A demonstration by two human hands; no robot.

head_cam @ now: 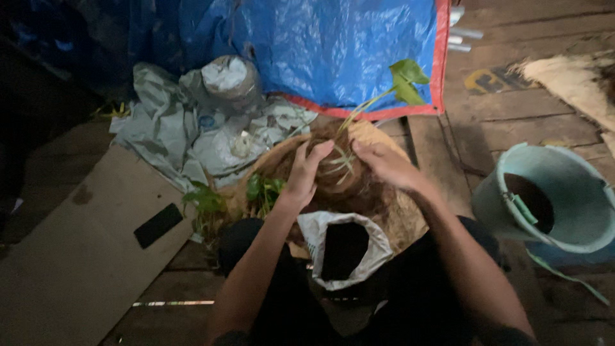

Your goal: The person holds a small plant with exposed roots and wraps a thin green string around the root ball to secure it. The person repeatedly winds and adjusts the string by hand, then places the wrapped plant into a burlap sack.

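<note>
A single head-worn camera looks steeply down from close above the person's lap; it faces forward over the wooden floor (512,109).

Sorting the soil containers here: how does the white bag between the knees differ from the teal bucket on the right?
The white bag is soft, with its rim rolled down; the teal bucket is rigid and round. The bag lies close below both hands, while the bucket stands apart, tilted. The bag looks smaller than the bucket. Both are open and hold dark material.

The fibre ball (333,182) lies in the middle; bucket (551,198) right, cardboard (70,256) left, tarp (320,45) far, bag (346,250) near.
</note>
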